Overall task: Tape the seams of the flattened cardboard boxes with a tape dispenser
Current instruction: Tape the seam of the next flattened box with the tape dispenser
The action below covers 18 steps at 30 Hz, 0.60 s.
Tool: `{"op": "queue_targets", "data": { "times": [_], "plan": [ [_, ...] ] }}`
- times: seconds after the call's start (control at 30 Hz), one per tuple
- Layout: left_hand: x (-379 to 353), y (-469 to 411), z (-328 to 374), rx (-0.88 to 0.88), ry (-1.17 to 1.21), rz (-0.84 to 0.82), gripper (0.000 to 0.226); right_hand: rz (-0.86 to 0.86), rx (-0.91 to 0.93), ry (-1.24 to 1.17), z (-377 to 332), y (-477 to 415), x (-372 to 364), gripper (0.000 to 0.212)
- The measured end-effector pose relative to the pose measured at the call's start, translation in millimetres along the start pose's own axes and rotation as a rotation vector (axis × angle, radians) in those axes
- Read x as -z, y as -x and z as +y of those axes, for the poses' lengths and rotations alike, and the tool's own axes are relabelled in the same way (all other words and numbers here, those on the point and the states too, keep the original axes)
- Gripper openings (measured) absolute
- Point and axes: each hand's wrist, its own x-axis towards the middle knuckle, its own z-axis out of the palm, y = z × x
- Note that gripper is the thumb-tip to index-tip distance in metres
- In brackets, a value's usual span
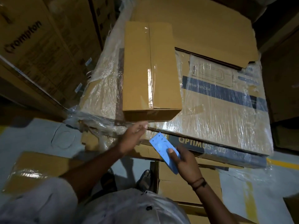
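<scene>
Our left hand (pixel 131 137) hovers, fingers loosely spread and holding nothing, just below the near edge of the box (pixel 151 70), probably ready to steady it. Its taped centre seam runs away from us. Our right hand (pixel 184 162) grips the blue tape dispenser (pixel 162 148), with clear wrapped stack (pixel 218 110) beyond

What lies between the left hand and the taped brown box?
In the head view, only the shrink-wrapped front edge of the pallet stack separates the left hand from the taped brown box; nothing else lies there.
</scene>
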Motion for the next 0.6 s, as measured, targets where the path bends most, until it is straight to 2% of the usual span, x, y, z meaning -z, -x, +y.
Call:
{"op": "queue_targets", "data": {
  "times": [0.07, 0.13, 0.23, 0.47, 0.53, 0.6],
  "plan": [
    [1.3, 15.3, -16.6, 0.312, 0.305, -0.150, 0.070, -0.041, 0.056, -0.010, -8.2, 9.3, -0.4, 0.060],
    [1.7, 31.8, -26.0, 0.398, 0.453, -0.221, 0.069, -0.085, 0.102, -0.018, -19.6, 16.6, 0.3, 0.055],
    [3.7, 50.4, -34.0, 0.368, 0.501, -0.196, 0.058, -0.163, 0.143, -0.028, -36.2, 24.3, 0.9, 0.045],
    [23.1, 72.9, -39.4, 0.299, 0.507, -0.136, 0.037, -0.242, 0.125, 0.003, -49.9, 32.0, -9.3, 0.053],
    [26.2, 76.3, -37.8, 0.294, 0.499, -0.133, 0.038, -0.252, 0.125, -0.002, -51.3, 33.3, -12.4, 0.056],
    [29.9, 79.0, -35.8, 0.298, 0.532, -0.137, 0.049, -0.262, 0.120, -0.004, -53.8, 34.3, -14.6, 0.057]
  ]
}}
